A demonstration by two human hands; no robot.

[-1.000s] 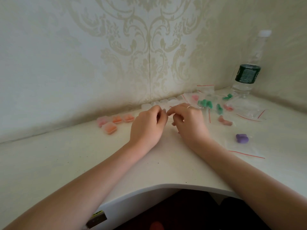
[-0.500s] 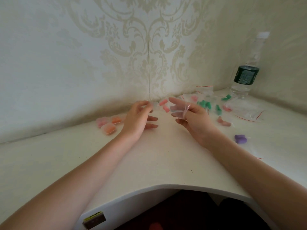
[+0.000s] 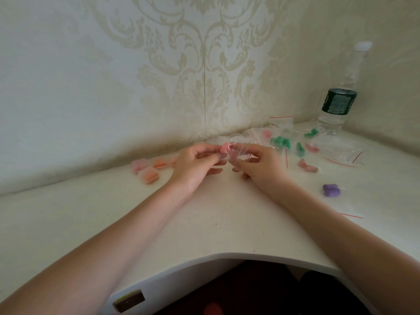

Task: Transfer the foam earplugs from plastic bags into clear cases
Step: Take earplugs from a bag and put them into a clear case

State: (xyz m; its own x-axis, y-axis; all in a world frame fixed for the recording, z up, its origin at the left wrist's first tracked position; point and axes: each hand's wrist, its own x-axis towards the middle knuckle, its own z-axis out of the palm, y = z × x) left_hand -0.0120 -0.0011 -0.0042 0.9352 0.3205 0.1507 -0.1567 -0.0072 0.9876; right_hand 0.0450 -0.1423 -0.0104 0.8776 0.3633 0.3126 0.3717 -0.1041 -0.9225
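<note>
Left hand (image 3: 193, 165) fingertips pinch a pink foam earplug (image 3: 224, 147) at the mouth of a small clear plastic bag (image 3: 238, 153); right hand (image 3: 261, 167) grips that bag. Risk: the light plug slips and rolls off the white desk (image 3: 204, 223). Closed clear cases holding orange plugs (image 3: 150, 175) lie left. Bagged green plugs (image 3: 280, 142) lie right, near a water bottle (image 3: 336, 108).

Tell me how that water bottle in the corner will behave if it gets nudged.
The bottle stands tall and narrow on the desk, so it would probably tip rather than slide. It looks like thin clear plastic, likely light and a bit squashy. If it falls, its round body could roll toward the bags.
</note>
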